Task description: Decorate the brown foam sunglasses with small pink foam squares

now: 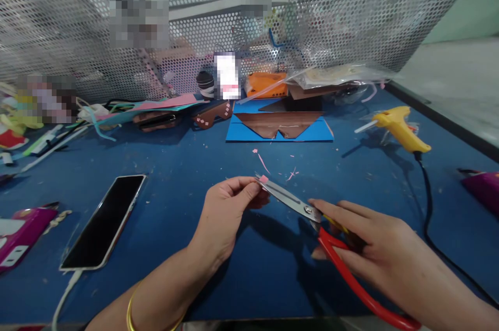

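Observation:
Red-handled scissors (290,199) point up and left over the blue table, their blades nearly closed. My right hand (374,240) is wrapped round their handles; a yellow item, partly hidden, shows between its fingers. At the blade tips is a small pink piece (264,179), pinched by the thumb and finger of my left hand (234,206). Thin pink scraps (263,162) lie on the table just beyond the tips. Farther back, a brown cardboard shape (278,124) with a notch rests on a blue sheet (234,132).
A phone (105,222) on a white cable lies at the left. The yellow glue gun (401,126) and its black cord are on the right. Purple items (25,235) sit at both sides. Coloured sheets, an orange packet (267,84) and plastic bags line the mesh wall.

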`<state>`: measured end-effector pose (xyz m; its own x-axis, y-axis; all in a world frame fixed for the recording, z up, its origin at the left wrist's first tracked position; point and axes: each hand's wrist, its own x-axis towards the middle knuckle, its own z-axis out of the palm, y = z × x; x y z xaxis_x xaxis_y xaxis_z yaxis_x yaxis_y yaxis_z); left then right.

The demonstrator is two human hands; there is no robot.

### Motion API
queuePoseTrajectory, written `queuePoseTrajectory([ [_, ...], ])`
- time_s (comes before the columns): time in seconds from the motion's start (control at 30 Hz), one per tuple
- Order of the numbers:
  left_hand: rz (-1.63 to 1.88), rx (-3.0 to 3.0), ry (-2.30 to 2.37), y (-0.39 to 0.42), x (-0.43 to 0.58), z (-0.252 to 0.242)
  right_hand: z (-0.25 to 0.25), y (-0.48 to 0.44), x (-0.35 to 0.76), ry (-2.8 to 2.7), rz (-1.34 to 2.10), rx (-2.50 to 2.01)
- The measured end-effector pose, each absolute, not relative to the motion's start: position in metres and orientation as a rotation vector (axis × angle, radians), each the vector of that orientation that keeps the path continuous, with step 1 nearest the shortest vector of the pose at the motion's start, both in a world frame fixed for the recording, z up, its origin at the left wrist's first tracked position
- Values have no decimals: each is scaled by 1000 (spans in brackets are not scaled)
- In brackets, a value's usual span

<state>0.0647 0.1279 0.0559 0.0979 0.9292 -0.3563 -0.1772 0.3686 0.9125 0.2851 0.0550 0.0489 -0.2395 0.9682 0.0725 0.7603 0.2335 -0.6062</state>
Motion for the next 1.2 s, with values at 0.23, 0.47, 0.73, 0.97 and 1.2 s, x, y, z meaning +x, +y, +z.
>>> queuePoseTrajectory([
  [0.23,969,776,1167,129,65,52,46,56,286,-2170,408,-1549],
  [0.47,975,723,1150,130,66,48,47,57,286,-2216,374,-1569],
  [0.73,936,782,1152,130,65,47,46,59,289,-2207,326,-1573],
  [0.97,926,796,1170,129,66,46,49,56,289,-2175,397,-1631],
  [1.2,969,774,1169,130,68,49,52,52,284,-2130,434,-1723],
])
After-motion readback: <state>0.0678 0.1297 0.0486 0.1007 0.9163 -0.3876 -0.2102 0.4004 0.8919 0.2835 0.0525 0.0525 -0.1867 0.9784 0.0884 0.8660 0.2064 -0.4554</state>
